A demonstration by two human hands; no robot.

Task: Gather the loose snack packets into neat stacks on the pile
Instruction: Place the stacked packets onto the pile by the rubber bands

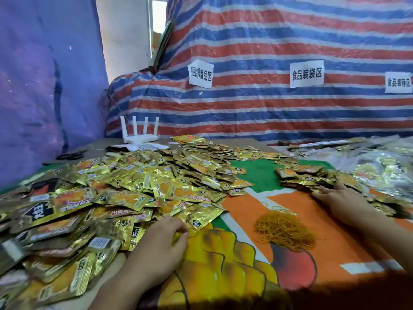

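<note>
- Clear plastic bags (384, 173) lie at the far right of the worktop (335, 247). Gold foil shows through them, but the contents are too blurred to make out.
- The snack packets (134, 186) are small, flat gold foil sachets with an orange picture and a dark logo. They lie loose, overlapping at all angles in a broad heap across the left and middle of the worktop.
- A smaller heap of packets (306, 175) sits to the right, apart from the big one, with its near edge partly layered.
- The left hand (161, 240) rests at the near edge of the big heap with its fingers curled down onto a packet. I cannot tell whether it is gripping it.
- The right hand (342, 198) lies with its fingers stretched out flat against the smaller heap, grasping nothing.
- A tangle of yellow rubber bands (283, 229) lies between the hands on the printed orange-and-green cloth.
- A white router (139, 137) and black scissors (71, 155) sit at the back left, and paper labels (199, 73) hang on a striped tarp (268, 113).
</note>
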